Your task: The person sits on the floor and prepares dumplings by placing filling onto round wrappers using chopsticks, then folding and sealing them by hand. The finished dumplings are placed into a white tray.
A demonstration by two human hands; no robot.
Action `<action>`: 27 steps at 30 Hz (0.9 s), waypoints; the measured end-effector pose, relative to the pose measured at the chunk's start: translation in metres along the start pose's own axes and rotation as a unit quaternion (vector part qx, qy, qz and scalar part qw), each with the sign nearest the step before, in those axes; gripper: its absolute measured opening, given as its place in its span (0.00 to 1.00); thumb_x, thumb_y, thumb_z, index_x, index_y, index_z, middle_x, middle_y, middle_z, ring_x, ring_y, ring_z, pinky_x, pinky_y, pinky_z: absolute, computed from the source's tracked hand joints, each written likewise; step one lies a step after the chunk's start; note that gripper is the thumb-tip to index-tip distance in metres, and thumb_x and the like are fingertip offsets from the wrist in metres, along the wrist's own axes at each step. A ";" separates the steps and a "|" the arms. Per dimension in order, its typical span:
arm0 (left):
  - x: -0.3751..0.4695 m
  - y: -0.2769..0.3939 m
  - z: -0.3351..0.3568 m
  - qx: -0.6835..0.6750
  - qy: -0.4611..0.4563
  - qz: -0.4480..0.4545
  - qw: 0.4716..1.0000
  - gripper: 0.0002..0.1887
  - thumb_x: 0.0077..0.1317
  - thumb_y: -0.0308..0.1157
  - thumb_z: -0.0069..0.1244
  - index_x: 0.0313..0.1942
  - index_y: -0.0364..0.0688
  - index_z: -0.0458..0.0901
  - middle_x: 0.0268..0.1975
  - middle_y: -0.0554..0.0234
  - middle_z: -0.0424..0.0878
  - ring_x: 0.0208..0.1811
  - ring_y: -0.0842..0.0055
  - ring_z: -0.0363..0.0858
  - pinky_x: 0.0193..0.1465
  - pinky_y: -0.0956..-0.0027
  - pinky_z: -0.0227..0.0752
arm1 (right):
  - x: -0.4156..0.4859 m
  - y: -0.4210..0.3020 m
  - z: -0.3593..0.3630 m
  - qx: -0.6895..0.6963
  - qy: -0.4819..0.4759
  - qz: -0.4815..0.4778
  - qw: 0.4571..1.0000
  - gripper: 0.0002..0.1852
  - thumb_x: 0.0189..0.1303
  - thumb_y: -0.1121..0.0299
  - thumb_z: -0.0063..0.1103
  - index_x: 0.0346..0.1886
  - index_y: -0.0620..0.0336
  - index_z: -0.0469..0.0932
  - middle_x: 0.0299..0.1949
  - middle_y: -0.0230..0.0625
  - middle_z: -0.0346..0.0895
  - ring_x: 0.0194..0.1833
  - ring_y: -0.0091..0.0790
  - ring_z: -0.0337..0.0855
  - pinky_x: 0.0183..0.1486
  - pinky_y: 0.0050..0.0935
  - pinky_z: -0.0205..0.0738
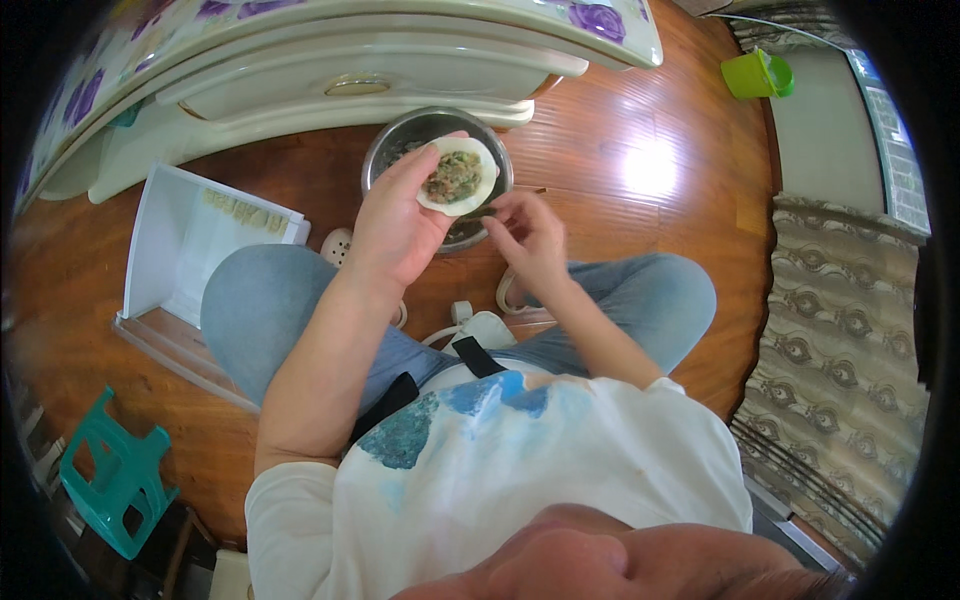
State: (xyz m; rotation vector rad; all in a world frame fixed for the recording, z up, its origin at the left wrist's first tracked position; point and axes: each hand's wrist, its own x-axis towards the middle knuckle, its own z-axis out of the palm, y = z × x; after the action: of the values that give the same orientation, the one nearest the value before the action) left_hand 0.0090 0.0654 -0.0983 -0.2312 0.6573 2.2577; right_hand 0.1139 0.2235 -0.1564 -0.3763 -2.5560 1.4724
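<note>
A round white dough wrapper (pixel 485 161) lies across the fingers of my left hand (pixel 401 217), whose thumb presses its left edge. A mound of minced filling (pixel 454 177) with green bits sits in the middle of the wrapper. Just right of and below it, my right hand (pixel 534 236) pinches a thin stick-like utensil (pixel 541 190), mostly hidden by the fingers. Both hands are over a steel bowl (pixel 378 142) on the floor. More filling shows inside the bowl, partly covered by my left hand.
To the left, a white drawer-like bin (pixel 169 240) holds a row of dumplings (pixel 244 210) along its far side. A cream cabinet (pixel 262 75) stands beyond the bowl. A green plastic stool (pixel 120 472) is at lower left, a lime bucket (pixel 754 75) at far right.
</note>
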 end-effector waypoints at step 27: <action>0.006 -0.018 -0.007 0.058 -0.028 -0.064 0.996 0.21 0.73 0.37 0.36 0.58 0.32 0.69 0.54 0.47 0.76 0.55 0.59 0.77 0.51 0.61 0.76 | 0.005 -0.033 -0.055 -0.019 -0.009 -0.102 0.995 0.06 0.54 0.75 0.65 0.36 0.59 0.81 0.28 0.28 0.71 0.29 0.22 0.73 0.28 0.20 0.68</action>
State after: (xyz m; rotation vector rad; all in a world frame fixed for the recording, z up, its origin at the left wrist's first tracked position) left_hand 0.0171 0.0758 -0.1133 -0.1475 0.7205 2.0887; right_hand 0.1194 0.2548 -0.1002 -0.1022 -2.5517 1.3614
